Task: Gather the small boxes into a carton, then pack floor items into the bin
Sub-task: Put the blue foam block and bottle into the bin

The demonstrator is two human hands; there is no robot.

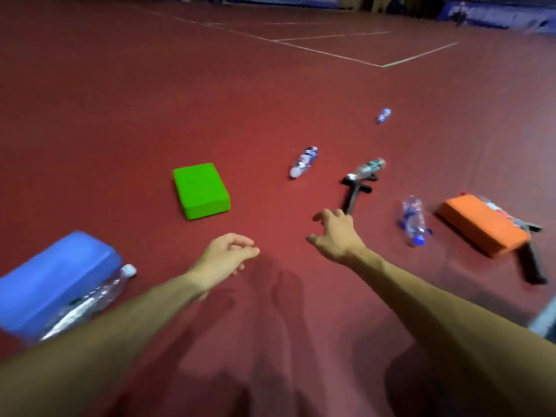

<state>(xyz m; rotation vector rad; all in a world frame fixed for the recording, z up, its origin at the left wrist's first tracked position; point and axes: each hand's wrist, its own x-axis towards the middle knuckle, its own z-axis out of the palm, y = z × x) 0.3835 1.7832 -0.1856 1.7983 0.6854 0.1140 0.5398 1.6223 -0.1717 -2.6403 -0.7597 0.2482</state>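
Red flooring (150, 100) lay under both hands, which held nothing. The left hand (225, 254) hung with its fingers loosely curled, and the right hand (334, 236) reached forward with fingers spread, its fingertips at the near end of a black T-shaped tool (355, 192); whether they touched it could not be told. A green-labelled bottle (368, 168) lay across the far end of that tool. Left of it lay a blue-and-white labelled bottle (304, 162), and further left a green block (201, 191). Right of the right hand lay a blue-capped bottle (413, 219), then an orange block (481, 225) with a second black tool (532, 263) beside it. Near the left forearm a blue block (51, 281) touched a white-capped bottle (90, 299). A small far bottle (384, 115) lay well apart.
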